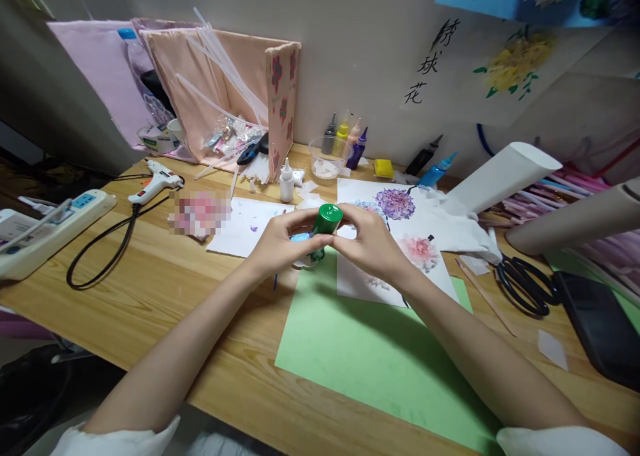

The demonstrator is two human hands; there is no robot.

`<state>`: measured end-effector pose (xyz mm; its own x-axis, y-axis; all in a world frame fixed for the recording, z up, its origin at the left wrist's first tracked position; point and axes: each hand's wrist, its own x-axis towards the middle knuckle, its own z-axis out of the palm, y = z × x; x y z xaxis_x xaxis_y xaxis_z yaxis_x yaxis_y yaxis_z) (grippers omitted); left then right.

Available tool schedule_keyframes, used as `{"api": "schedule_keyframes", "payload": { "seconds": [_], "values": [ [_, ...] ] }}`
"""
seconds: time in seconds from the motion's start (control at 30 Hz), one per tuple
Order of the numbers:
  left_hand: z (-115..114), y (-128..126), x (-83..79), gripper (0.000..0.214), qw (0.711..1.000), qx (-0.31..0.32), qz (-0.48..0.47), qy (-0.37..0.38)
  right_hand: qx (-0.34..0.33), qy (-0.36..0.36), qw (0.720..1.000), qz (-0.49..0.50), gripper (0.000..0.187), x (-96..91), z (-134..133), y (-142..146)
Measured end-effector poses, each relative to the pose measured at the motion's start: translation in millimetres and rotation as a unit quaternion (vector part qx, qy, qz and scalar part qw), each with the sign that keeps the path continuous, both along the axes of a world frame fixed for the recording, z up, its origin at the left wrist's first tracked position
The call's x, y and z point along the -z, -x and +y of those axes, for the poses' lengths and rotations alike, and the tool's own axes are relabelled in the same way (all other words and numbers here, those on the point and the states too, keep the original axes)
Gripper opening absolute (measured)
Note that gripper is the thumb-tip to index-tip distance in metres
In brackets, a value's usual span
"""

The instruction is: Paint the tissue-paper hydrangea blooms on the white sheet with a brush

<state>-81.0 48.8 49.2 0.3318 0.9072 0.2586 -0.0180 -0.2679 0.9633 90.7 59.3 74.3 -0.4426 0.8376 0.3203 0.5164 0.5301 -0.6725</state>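
Note:
Over the desk, a small green paint bottle point(330, 217) is held with its flat base facing up; its nozzle end is hidden. My left hand point(281, 244) grips it from the left, fingers curled round it. On the other side my right hand point(366, 241) closes on the same bottle, and the fingertips of both hands meet there. Just below the bottle, partly covered by my left hand, is a small container with something light blue point(301, 237) in it. White paper with painted flowers point(395, 204) lies beyond my right hand, on top of a green sheet point(360, 356).
A glue gun point(155, 183) with a looped cable and a power strip point(60, 233) lie left. Behind stand a white bottle point(287, 183), a clear plastic bowl point(330, 157) and several paint bottles point(357, 151). Black-handled scissors point(527, 286) and a phone point(600, 326) are right.

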Motion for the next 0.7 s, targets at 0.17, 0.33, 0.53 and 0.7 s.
{"api": "schedule_keyframes", "payload": {
  "seconds": [0.17,0.33,0.53,0.7],
  "values": [
    [-5.4,-5.9,3.4,0.035,0.999,-0.038,-0.005,0.016,-0.005,0.006,1.000,-0.025,0.004,0.4,-0.5,-1.1],
    [-7.3,-8.8,5.1,0.030,0.998,-0.049,-0.036,0.001,0.010,-0.023,0.999,-0.030,0.005,2.0,-1.3,0.2],
    [-7.9,-12.1,5.0,0.023,0.997,-0.057,-0.041,-0.006,0.016,-0.045,0.998,-0.036,0.008,3.5,-1.7,1.9],
    [-7.3,-13.5,5.3,0.020,0.997,-0.074,-0.033,-0.004,0.021,-0.040,0.999,-0.025,0.007,4.4,-1.7,2.7]
  ]
}}
